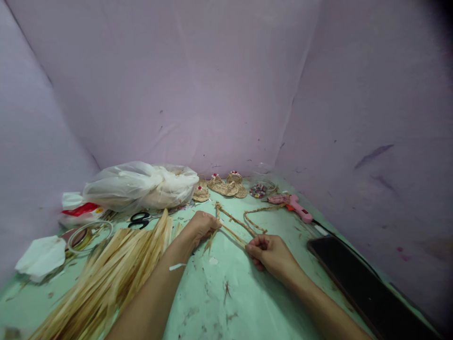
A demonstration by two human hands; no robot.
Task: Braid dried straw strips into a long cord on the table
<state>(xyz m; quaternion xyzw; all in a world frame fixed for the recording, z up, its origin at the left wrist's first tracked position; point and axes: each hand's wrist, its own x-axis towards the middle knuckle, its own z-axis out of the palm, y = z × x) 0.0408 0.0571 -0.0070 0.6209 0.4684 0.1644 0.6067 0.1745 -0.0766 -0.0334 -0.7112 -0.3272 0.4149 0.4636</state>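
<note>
Head view: both hands at centre frame on the green tabletop [219,302]. Left hand [200,226] is fisted, fingers curled tight round the near end of a braided straw cord [235,222]; loose strand ends stick out below the fist. Right hand [271,255], lower and right of it, has fingers closed, pinching flat straw strands [233,234] that run taut between the two hands.

The cord runs from the left hand up-right, loops toward the pink glue gun [295,207] at right of centre and doubles back near the right hand.

Lower left: big bundle of loose straw strips [116,269], just beside the left forearm. Black-handled scissors [141,219] behind the bundle. Clear plastic bag [141,185] at left-centre against the back wall, red-and-white packet [79,210] left of it, white tissue [40,257] at far left edge. Small woven straw pieces [222,186] at back centre, dish of coloured beads [259,190] to their right. Dark phone [357,283] lying flat at lower right.
</note>
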